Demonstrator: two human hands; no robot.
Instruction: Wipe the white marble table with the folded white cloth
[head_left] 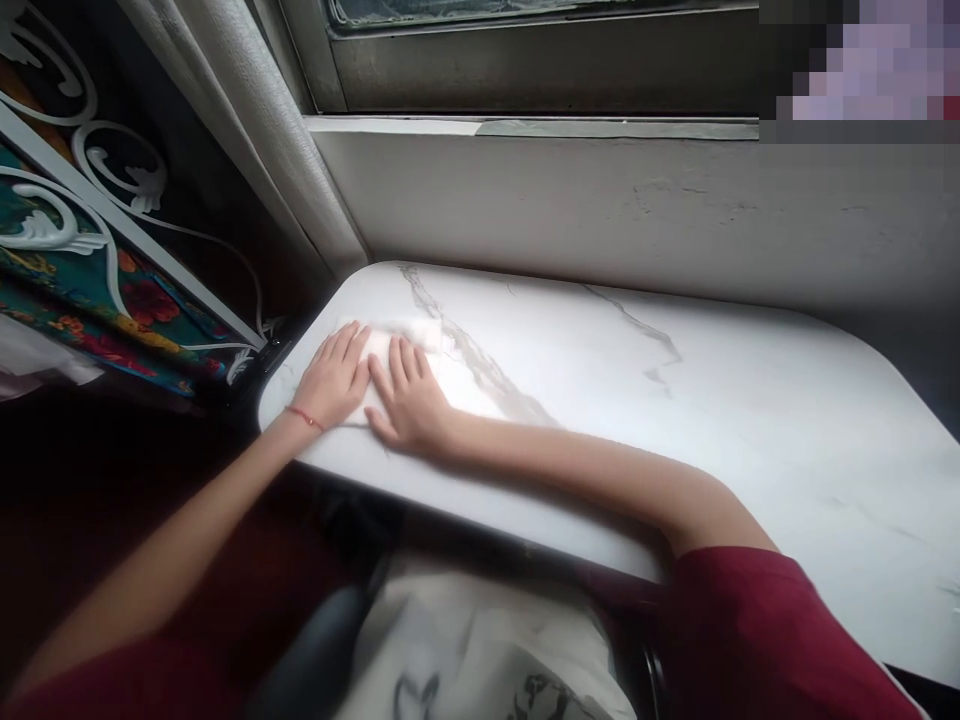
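Both hands lie side by side near the left end of a white marble-patterned tabletop [600,370]. Under them is a thin white sheet [412,328], perhaps cloth or tissue; its edges blend into the table, and part of it is hidden by the hands. My left hand [335,375], with a thin red bracelet at the wrist, rests palm down with fingers stretched forward. Just to its right, my right hand [411,395] is also flat, its fingers spread and its thumb out to the side. Neither hand is wrapped around anything.
Behind the table run a pale wall [540,200] and a window frame [525,70]. A light curtain [247,120] hangs at the back left. White scrolled metalwork [127,170] with floral fabric stands left. A printed pale fabric [480,640] is below the table's front edge.
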